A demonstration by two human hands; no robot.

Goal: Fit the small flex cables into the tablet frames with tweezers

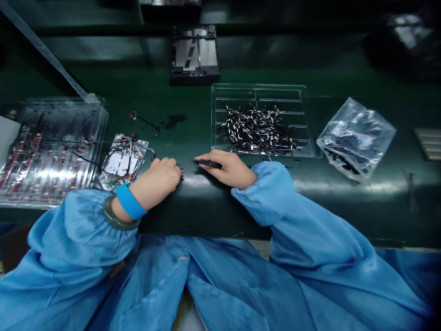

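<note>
My right hand (229, 169) is closed around a slim black tool, seemingly tweezers (210, 163), whose tip points left. To its left, my left hand (160, 177) is curled shut just above the green bench, and a small dark bit shows at its fingertips; what it grips is mostly hidden. Behind my left wrist lies a silvery bag (120, 161) with small cable parts on top. A clear tray (312, 138) beyond my right hand carries a heap of short black cables with white marks (257, 131).
Stacked clear trays (58, 161) full of parts stand at the left. A loose cable (146, 122) and small black pieces (175, 120) lie mid-bench. A black fixture (195, 55) sits at the back. To the right is a clear plastic bag (358, 138) with dark pieces inside.
</note>
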